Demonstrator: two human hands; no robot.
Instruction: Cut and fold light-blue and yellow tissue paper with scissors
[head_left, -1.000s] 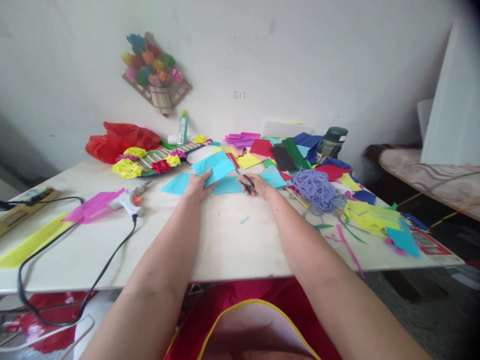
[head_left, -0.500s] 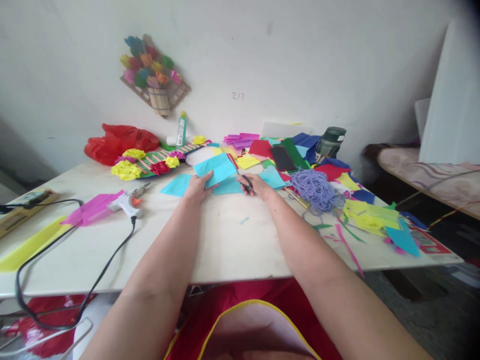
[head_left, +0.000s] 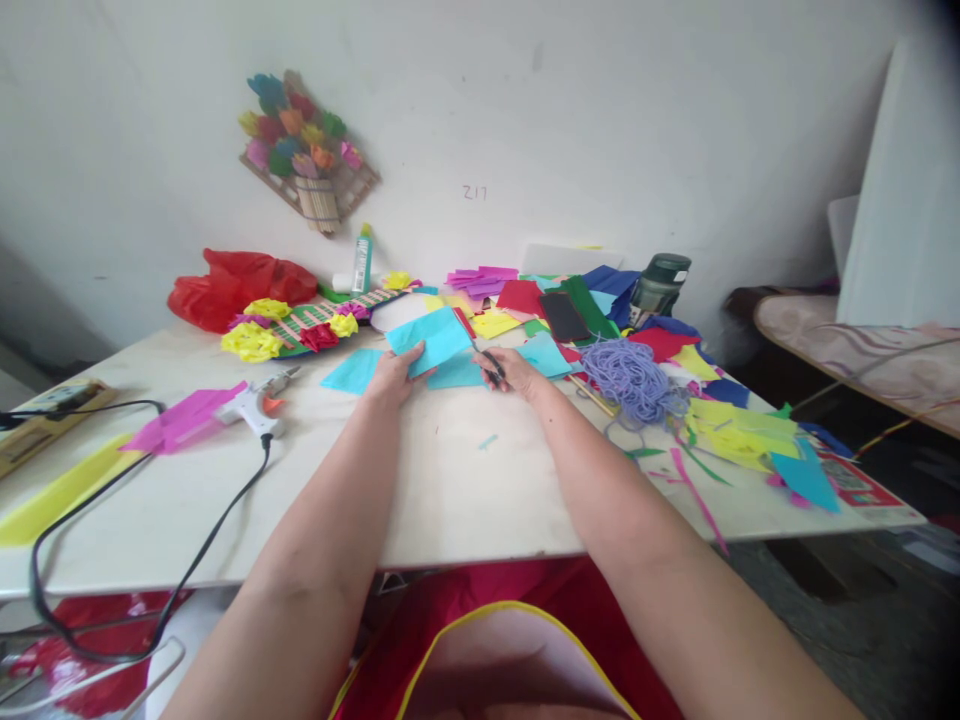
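Observation:
My left hand (head_left: 395, 375) pinches a folded light-blue paper sheet (head_left: 435, 337) and holds it tilted up off the table. My right hand (head_left: 516, 371) is wrapped round the black handles of a pair of scissors (head_left: 487, 363), whose blades point toward the sheet's right edge. More light-blue paper pieces (head_left: 352, 371) lie flat on the white table (head_left: 450, 480) under and beside both hands. A tiny blue scrap (head_left: 489, 440) rests nearer to me.
A white glue gun (head_left: 255, 405) with a black cord (head_left: 187, 545) lies left, beside pink paper (head_left: 184, 418). A purple yarn heap (head_left: 634, 378), coloured paper scraps (head_left: 739, 435), a dark jar (head_left: 660, 285), a glue bottle (head_left: 363, 260) and a red bag (head_left: 236, 282) crowd the far side.
Both hands stay almost in place; the blue sheet and scissors hardly shift. The view has drifted slightly.

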